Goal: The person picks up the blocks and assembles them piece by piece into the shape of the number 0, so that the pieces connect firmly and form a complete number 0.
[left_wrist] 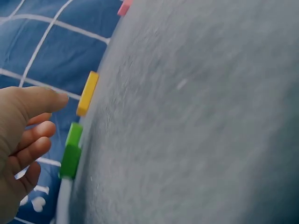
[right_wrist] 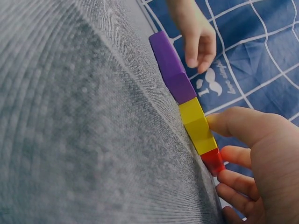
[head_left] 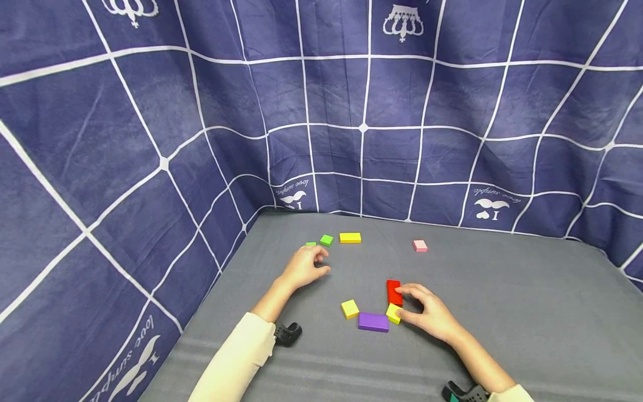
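From my end, I take the purple block (head_left: pixel 373 322) as my mark. At its right end sits the right yellow block (head_left: pixel 392 314), apparently touching it, and beyond that, farther from the person, lies the red block (head_left: pixel 394 290), its near end against the yellow or very close to it. All three look hard and stiff, probably light wood or plastic; I'd expect them to slide easily on the grey table (head_left: pixel 527 312) and survive a knock. I'd take the red one across its narrow width, near the middle, and the yellow by two opposite sides; pushing one could skew its neighbour.

The right hand (head_left: pixel 429 312), just right of the purple block, has thumb and forefinger well parted: the thumb touches the right yellow block while the forefinger touches the red block. I see nothing pinched between them.

The left hand (head_left: pixel 305 266) hangs beyond the purple block and to its left, fingers loosely bent, holding nothing that I can see. Nearest it are the front green block (head_left: pixel 311 244), partly hidden behind it in the head view, and the back green block (head_left: pixel 326 240). The left wrist view shows its fingers apart from both. Each green looks small enough for a thumb-and-finger pinch on its sides.
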Action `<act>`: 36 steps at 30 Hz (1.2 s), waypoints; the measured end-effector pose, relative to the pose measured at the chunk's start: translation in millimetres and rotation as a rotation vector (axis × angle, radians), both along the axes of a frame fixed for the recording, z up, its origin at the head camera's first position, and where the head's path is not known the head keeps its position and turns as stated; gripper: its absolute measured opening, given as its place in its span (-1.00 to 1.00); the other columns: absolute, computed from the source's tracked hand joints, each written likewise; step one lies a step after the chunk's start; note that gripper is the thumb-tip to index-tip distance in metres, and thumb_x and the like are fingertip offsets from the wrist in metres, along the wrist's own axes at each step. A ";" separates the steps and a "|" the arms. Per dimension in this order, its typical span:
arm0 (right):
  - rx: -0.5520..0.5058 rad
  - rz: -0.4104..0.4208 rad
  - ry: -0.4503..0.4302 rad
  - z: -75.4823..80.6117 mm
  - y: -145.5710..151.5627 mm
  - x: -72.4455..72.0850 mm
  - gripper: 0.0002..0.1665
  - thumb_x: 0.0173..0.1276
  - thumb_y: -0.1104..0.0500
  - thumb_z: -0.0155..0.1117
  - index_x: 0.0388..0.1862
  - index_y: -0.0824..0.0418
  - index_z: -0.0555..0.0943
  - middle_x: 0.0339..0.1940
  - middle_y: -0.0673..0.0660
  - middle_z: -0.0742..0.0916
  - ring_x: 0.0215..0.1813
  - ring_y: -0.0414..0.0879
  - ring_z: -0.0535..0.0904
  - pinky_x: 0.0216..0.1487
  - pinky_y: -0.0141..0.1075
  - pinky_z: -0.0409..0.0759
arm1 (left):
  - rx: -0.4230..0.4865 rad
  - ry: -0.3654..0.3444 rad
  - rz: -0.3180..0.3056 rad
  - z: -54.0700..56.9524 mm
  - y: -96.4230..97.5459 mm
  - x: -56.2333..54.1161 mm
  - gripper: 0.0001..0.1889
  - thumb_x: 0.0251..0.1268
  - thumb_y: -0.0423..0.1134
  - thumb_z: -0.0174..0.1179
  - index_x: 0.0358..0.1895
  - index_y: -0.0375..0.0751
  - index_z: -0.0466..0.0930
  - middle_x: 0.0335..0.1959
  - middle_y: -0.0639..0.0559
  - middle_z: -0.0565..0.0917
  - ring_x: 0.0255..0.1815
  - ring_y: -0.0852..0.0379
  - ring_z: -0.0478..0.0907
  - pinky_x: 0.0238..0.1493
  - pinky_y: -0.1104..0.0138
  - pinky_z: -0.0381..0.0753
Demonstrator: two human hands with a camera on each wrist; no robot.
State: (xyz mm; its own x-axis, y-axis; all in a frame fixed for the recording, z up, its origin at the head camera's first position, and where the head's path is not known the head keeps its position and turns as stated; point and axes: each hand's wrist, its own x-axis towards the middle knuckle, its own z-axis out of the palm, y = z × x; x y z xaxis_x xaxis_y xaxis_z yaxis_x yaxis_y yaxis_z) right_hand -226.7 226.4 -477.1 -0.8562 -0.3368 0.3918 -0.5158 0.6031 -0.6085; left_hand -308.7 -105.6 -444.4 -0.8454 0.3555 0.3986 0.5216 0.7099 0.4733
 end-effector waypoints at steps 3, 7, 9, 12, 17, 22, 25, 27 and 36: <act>0.006 -0.002 -0.005 -0.9 -0.4 -0.3 -0.53 0.06 0.16 0.52 0.00 0.15 0.66 0.01 -0.02 0.64 0.07 -0.06 0.54 0.12 -0.27 0.44 | 0.061 -0.027 0.043 -5.0 -8.3 -10.6 -0.71 -0.02 -0.32 0.46 -0.20 -0.31 0.64 -0.37 -0.06 0.61 -0.28 0.02 0.52 -0.14 0.16 0.49; 0.002 -0.001 -0.007 0.0 -0.7 0.3 -0.53 0.06 0.16 0.52 0.00 0.15 0.66 0.01 -0.02 0.64 0.07 -0.05 0.55 0.12 -0.26 0.45 | 0.115 -0.025 0.086 -10.7 -17.1 -22.7 -0.71 -0.05 -0.35 0.47 -0.22 -0.33 0.64 -0.33 -0.11 0.63 -0.24 -0.03 0.56 -0.10 0.14 0.51; 0.002 0.001 0.000 1.1 -0.8 0.8 -0.54 0.07 0.16 0.52 0.00 0.16 0.67 0.01 -0.01 0.64 0.06 -0.05 0.55 0.11 -0.26 0.45 | 0.115 -0.015 0.119 -12.6 -19.8 -26.7 -0.69 -0.07 -0.34 0.49 -0.21 -0.30 0.66 -0.29 -0.10 0.63 -0.20 -0.06 0.56 -0.07 0.11 0.51; 0.003 0.000 0.003 2.2 -0.8 1.2 -0.54 0.06 0.16 0.52 0.00 0.17 0.67 0.01 -0.01 0.64 0.06 -0.04 0.55 0.11 -0.24 0.46 | 0.090 -0.012 0.175 -14.8 -22.6 -30.4 -0.64 -0.10 -0.29 0.52 -0.16 -0.25 0.67 -0.16 -0.11 0.62 -0.08 -0.11 0.55 -0.01 0.08 0.49; 0.011 -0.002 0.005 1.8 0.0 0.2 -0.53 0.06 0.17 0.52 0.00 0.16 0.66 0.01 -0.01 0.64 0.07 -0.04 0.55 0.12 -0.21 0.46 | 0.065 -0.056 0.203 -17.5 -25.2 -33.7 -0.51 -0.10 -0.24 0.52 -0.01 -0.26 0.64 0.03 -0.17 0.58 0.08 -0.17 0.51 0.09 0.04 0.46; 0.016 -0.003 0.001 0.2 0.7 -0.3 -0.52 0.06 0.15 0.52 0.01 0.15 0.66 0.02 -0.01 0.64 0.06 -0.03 0.55 0.11 -0.17 0.47 | 0.054 -0.109 0.177 -19.3 -27.5 -37.1 -0.39 -0.06 -0.22 0.50 0.14 -0.33 0.57 0.11 -0.24 0.59 0.17 -0.18 0.49 0.19 0.06 0.42; 0.019 -0.005 -0.008 -0.8 1.0 -0.2 -0.52 0.07 0.14 0.53 0.01 0.14 0.66 0.02 -0.01 0.64 0.06 -0.03 0.55 0.11 -0.14 0.48 | 0.074 -0.149 0.164 -19.3 -28.8 -38.5 -0.34 -0.06 -0.22 0.50 0.18 -0.38 0.53 0.13 -0.27 0.58 0.20 -0.19 0.48 0.23 0.07 0.39; 0.019 -0.006 -0.015 -1.2 1.1 -0.3 -0.52 0.07 0.13 0.53 0.02 0.13 0.66 0.02 -0.01 0.64 0.07 -0.03 0.55 0.11 -0.12 0.48 | 0.087 -0.170 0.160 -19.0 -29.7 -39.1 -0.33 -0.07 -0.23 0.51 0.18 -0.40 0.53 0.13 -0.29 0.58 0.20 -0.20 0.47 0.24 0.06 0.38; 0.013 0.000 -0.003 -0.8 1.6 -1.7 -0.52 0.05 0.17 0.52 0.01 0.16 0.67 0.02 0.00 0.64 0.07 -0.03 0.55 0.13 -0.15 0.47 | 0.079 -0.243 0.137 -14.1 -34.5 -40.9 -0.34 -0.12 -0.28 0.53 0.17 -0.36 0.55 0.08 -0.28 0.57 0.13 -0.17 0.50 0.20 0.05 0.41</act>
State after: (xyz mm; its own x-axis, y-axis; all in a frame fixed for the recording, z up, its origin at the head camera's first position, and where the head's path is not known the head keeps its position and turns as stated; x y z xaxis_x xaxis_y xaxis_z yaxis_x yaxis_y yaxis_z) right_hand -228.5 228.1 -477.9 -0.8573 -0.3419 0.3850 -0.5140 0.6109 -0.6021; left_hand -349.6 -140.1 -458.5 -0.9576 0.2074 0.2000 0.2878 0.7218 0.6294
